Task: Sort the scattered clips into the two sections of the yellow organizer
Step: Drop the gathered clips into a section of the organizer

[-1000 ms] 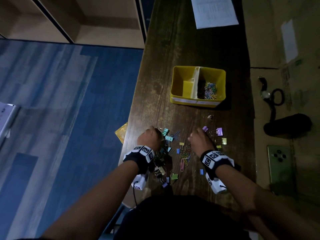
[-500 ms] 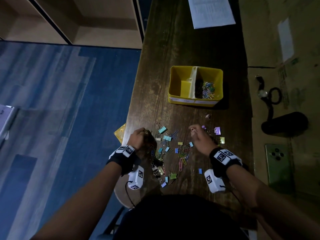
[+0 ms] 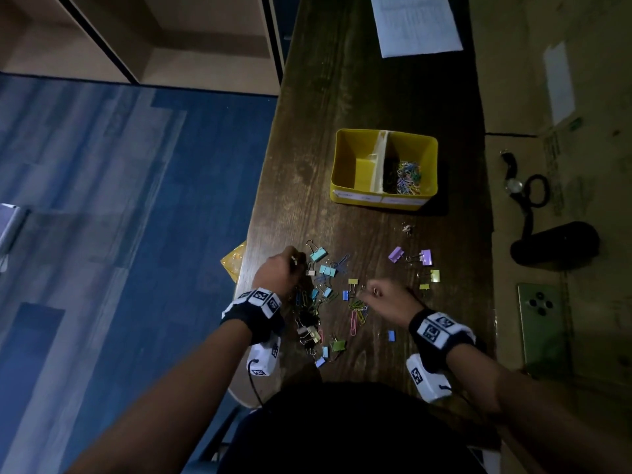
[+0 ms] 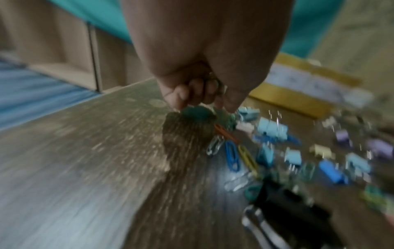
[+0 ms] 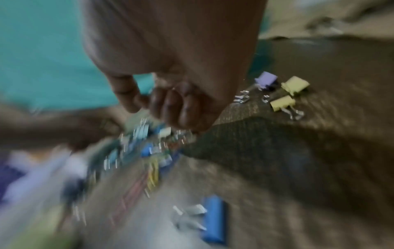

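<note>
No writing can be read: the white labels (image 3: 379, 199) on the yellow organizer (image 3: 345, 159) and the printed sheet (image 3: 415, 23) on the table (image 3: 342, 80) are too small (and blurred).

Both forearms reached forward, each wrist wrapped in a black band bearing white marker tiles. The left hand (image 3: 278, 270) was turned knuckles-up, its fingers (image 4: 185, 94) curled tightly under the palm and closed round something too blurred to name. The right hand (image 3: 384, 297) was also fisted, fingers (image 5: 181, 107) bent under with the thumb beside them; any contents were hidden.
</note>
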### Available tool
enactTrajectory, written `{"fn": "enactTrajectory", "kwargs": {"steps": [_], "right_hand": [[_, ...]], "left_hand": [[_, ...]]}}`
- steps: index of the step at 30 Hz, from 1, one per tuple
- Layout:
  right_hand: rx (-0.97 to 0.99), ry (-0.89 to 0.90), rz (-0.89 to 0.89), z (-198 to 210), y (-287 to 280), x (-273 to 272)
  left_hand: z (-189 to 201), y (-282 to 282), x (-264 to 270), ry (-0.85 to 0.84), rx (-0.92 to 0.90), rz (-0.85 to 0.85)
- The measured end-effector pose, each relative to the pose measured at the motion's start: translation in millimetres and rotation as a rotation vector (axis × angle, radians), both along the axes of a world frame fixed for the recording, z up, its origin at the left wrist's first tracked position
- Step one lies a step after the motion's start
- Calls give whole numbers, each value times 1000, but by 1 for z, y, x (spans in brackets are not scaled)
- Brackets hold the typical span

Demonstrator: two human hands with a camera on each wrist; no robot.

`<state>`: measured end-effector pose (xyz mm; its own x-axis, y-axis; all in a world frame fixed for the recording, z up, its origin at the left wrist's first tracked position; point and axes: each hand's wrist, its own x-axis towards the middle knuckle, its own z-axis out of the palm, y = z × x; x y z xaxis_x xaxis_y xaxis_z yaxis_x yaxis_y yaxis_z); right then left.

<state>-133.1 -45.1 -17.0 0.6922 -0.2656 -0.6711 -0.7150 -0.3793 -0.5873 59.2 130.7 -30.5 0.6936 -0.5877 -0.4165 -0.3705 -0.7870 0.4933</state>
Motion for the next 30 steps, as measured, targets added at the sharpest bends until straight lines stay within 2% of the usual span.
{"fn": "enactTrajectory", "kwargs": {"steps": [3,6,8,12,17,20,25,28,30], "right_hand": [[-239,-15,171,-6,6,-6],[-307,-75,316,-3,13,-13],[-333,-96,372,-2,16,-16],[-334,-68,358,-4,18,-20],[-302,-55,223,0,13,-22],[-295,-73,218,1,11,-23],[-314,-96,263,1,15,-20],[-315,-90,258,-2,17,-21],[-315,-90,242,-4,18,-23]], "left_hand": [[-3,-6,-7,-99,32,-89],[-7,-9,-13,-172,57,-156],[-10,-8,-15,-161,64,-134],[-12,0,-11,-38,-10,-25],[-9,14,-3,131,-157,25],[-8,16,0,160,-179,56],[-8,14,-10,10,-92,64],[-6,15,-17,-154,-23,78],[-4,13,-20,-245,31,25]]}}
